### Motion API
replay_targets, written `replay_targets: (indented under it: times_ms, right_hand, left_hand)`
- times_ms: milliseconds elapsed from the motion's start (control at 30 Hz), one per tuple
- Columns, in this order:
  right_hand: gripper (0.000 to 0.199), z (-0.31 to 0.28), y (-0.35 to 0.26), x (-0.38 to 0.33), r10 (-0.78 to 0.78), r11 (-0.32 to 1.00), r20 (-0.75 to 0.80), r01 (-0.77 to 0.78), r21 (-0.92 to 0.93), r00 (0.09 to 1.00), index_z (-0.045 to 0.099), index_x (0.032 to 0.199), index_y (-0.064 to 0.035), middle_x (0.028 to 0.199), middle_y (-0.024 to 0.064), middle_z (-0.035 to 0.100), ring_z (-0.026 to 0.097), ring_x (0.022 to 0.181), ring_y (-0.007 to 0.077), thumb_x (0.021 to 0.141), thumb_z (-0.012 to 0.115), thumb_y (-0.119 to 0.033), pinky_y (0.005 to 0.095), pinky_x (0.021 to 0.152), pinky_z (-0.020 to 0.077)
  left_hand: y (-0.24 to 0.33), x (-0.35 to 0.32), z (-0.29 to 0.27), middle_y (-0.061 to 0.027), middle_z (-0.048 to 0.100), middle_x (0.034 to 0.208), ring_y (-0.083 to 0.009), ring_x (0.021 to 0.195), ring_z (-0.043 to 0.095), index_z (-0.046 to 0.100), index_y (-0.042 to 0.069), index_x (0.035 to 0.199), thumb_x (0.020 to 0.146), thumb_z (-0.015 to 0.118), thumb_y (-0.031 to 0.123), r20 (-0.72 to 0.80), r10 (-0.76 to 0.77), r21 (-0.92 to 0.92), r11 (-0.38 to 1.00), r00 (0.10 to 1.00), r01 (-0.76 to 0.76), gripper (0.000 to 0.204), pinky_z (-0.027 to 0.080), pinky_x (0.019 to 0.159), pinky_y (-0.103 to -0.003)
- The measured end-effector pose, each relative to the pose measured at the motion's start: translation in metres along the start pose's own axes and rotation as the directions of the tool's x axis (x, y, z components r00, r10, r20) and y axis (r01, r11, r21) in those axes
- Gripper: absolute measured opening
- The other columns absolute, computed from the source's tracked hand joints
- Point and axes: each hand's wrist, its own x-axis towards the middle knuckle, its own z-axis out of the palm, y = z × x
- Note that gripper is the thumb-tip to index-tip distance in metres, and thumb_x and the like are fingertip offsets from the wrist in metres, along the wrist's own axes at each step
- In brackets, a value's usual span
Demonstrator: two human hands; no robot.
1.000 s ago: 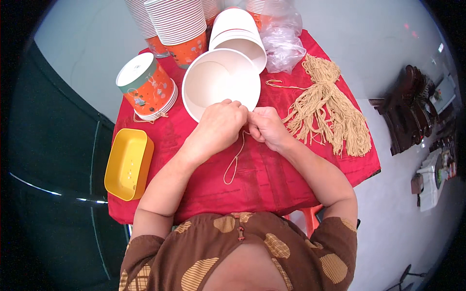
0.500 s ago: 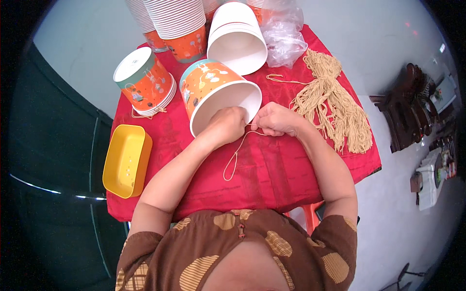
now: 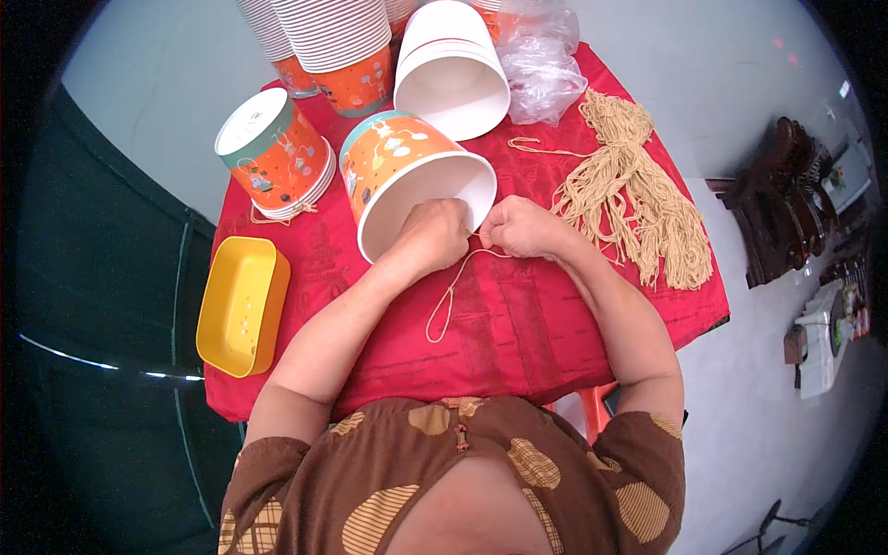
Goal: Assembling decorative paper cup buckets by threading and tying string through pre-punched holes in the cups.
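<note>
An orange paper bucket (image 3: 388, 155) with a teal band and white inside lies tilted, its mouth toward me. My left hand (image 3: 433, 237) is closed at the lower right of that mouth, its fingertips hidden. My right hand (image 3: 520, 228) is closed just right of the rim, with a thin tan string (image 3: 450, 296) at its fingers. The string spans the small gap between both hands, and its loose part loops down onto the red cloth. At right lies a thick bundle of tan strings (image 3: 638, 199), one strand straying left.
A red cloth (image 3: 499, 342) covers the table. At left are a yellow plastic tub (image 3: 264, 324) and upside-down orange buckets (image 3: 277, 162) with string at their rim. Behind stand tall bucket stacks (image 3: 342, 55), white-mouthed nested buckets (image 3: 453, 92) lying over, and a clear plastic bag (image 3: 541, 79).
My right hand has turned slightly and its fingers are drawn in more tightly. The bucket has shifted very slightly left; my left hand stays at its mouth.
</note>
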Motion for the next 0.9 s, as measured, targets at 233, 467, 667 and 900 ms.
replay_targets:
  times_ms: [233, 467, 667, 900]
  right_hand:
    - [0.014, 0.000, 0.001, 0.001, 0.044, 0.999, -0.022, -0.045, -0.013, 0.999, 0.066, 0.077, 0.0005, 0.053, 0.0022, 0.052, 0.046, 0.044, 0.0104, 0.082, 0.055, -0.006, 0.0278, 0.041, 0.0346]
    - [0.029, 0.010, 0.005, 0.007, -0.084, 0.996, -0.192, 0.087, 0.004, 0.978, 0.064, 0.074, 0.0044, 0.054, 0.0142, 0.058, 0.057, 0.045, 0.0219, 0.086, 0.058, -0.021, 0.0358, 0.045, 0.0444]
    - [0.025, 0.020, -0.005, 0.000, -0.561, 0.813, -0.466, 0.352, -0.463, 0.684, 0.058, 0.077, 0.0005, 0.066, 0.0219, 0.061, 0.062, 0.060, 0.0406, 0.089, 0.059, -0.022, 0.0494, 0.056, 0.0470]
    - [0.013, 0.021, -0.026, -0.014, -0.937, 0.338, -0.255, 0.441, -0.832, 0.238, 0.053, 0.077, -0.0062, 0.056, 0.0090, 0.054, 0.060, 0.048, 0.0236, 0.084, 0.064, -0.007, 0.0369, 0.042, 0.0456]
  left_hand:
    - [0.006, -0.001, -0.001, -0.0277, 0.066, 0.082, -0.0410, 0.081, 0.066, 0.069, -0.005, 0.076, 0.071, 0.058, 0.003, 0.001, -0.006, 0.050, 0.999, 1.000, 0.006, 0.015, 0.053, 0.075, -0.047]
    - [0.003, -0.008, -0.003, -0.0281, 0.065, 0.079, -0.0433, 0.073, 0.065, 0.068, -0.006, 0.077, 0.080, 0.052, 0.005, -0.011, 0.051, 0.072, 0.996, 0.999, -0.050, 0.019, 0.053, 0.070, -0.048]
    - [0.046, -0.044, -0.056, -0.0239, 0.064, 0.073, -0.0414, 0.071, 0.064, 0.066, -0.003, 0.079, 0.081, 0.064, 0.014, -0.035, 0.176, 0.117, 0.978, 0.984, -0.171, 0.017, 0.052, 0.068, -0.048]
    - [0.073, -0.088, -0.126, -0.0185, 0.054, 0.120, -0.0353, 0.117, 0.051, 0.058, 0.002, 0.107, 0.070, 0.077, 0.017, -0.278, 0.514, 0.162, 0.858, 0.811, -0.488, 0.044, 0.044, 0.095, -0.046]
